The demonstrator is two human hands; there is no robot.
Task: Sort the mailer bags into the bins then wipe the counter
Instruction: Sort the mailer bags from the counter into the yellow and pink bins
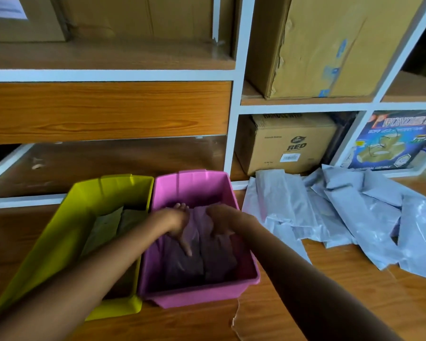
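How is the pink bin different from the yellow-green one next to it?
The pink bin has both hands, left hand and right hand, pressing down on bags inside; the yellow-green bin has none. The pink one looks fuller than the yellow-green one. Both are open plastic bins, side by side on the wooden counter.

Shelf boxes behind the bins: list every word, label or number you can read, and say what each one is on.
"RED" – printed on the front of the small cardboard box, under a round logo too blurred to read.
Barcode sticker and fine print on that box: too small to read.
Black lettering along its top edge: cut off, unreadable.
Colourful box: title and other print too blurred to read.
White paper label at top left: blurred.
Large cardboard box: no print legible.
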